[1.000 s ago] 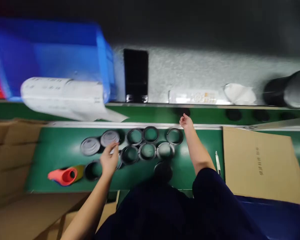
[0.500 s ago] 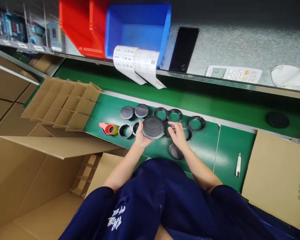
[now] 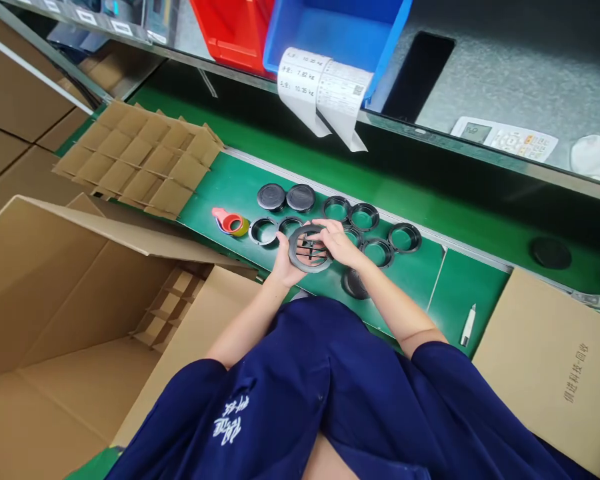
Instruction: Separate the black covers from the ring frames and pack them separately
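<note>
My left hand (image 3: 284,268) holds a black round air vent (image 3: 295,252) from below and the left, its palm showing through the gaps. The vent's slats stand turned, leaving openings between them. My right hand (image 3: 341,245) grips the vent's upper right side, fingers bent over the rim and slats. Behind it, two round vents with closed faces (image 3: 301,197) rest on the green bench (image 3: 420,280). Several hollow black rings (image 3: 405,237) lie around and behind my hands. Another black round piece (image 3: 355,283) sits under my right forearm, partly hidden.
Nested red and yellow rolls (image 3: 236,225) are left of the rings. A cardboard divider grid (image 3: 145,160) and an open carton (image 3: 80,280) stand at left. On the right are a white cutter (image 3: 469,325) and flat cardboard (image 3: 545,360). Label strips (image 3: 325,87) hang off the overhead shelf.
The vent's face was closed and now its slats are turned with gaps between them. My right hand has moved left onto the vent. The whole view has shifted.
</note>
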Action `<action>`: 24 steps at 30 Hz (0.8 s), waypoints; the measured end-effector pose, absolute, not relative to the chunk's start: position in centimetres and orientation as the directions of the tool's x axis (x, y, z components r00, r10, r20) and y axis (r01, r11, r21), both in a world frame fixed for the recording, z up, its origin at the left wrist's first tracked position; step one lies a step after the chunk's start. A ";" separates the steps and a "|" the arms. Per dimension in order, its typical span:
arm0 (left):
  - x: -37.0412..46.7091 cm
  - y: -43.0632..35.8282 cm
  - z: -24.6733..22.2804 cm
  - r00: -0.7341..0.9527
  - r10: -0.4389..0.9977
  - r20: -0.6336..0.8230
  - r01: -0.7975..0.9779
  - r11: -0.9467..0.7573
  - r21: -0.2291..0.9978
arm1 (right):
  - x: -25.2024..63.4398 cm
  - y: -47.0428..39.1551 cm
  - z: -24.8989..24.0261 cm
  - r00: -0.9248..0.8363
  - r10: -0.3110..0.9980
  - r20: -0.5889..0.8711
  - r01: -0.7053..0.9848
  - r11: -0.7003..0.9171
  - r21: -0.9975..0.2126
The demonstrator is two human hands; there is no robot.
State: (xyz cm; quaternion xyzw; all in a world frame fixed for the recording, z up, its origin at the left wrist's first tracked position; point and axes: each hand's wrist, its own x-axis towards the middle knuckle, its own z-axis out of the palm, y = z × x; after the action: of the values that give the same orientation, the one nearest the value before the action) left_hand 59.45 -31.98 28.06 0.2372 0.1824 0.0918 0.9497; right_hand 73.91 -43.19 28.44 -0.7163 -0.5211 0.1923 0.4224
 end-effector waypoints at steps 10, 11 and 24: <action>56.7 -29.4 26.4 0.897 0.325 -0.298 -0.218 0.915 0.341 | 70.9 -41.7 28.7 0.435 0.883 0.176 0.465 -0.052 -0.884; 56.4 -29.1 26.0 0.880 0.337 -0.336 -0.229 0.919 0.321 | 70.1 -41.5 28.2 0.388 0.903 0.186 0.536 -0.057 -0.842; 51.7 -23.0 19.4 0.611 0.408 -0.678 -0.256 0.913 0.319 | 66.7 -27.2 21.0 0.067 0.974 -0.215 0.925 -0.142 -0.354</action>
State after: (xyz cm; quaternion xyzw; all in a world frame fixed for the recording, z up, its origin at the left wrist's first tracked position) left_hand 51.72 -22.97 19.37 0.0953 0.3998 0.1862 0.8924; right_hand 66.74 -27.18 21.05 -0.7278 -0.6522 0.2028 0.0612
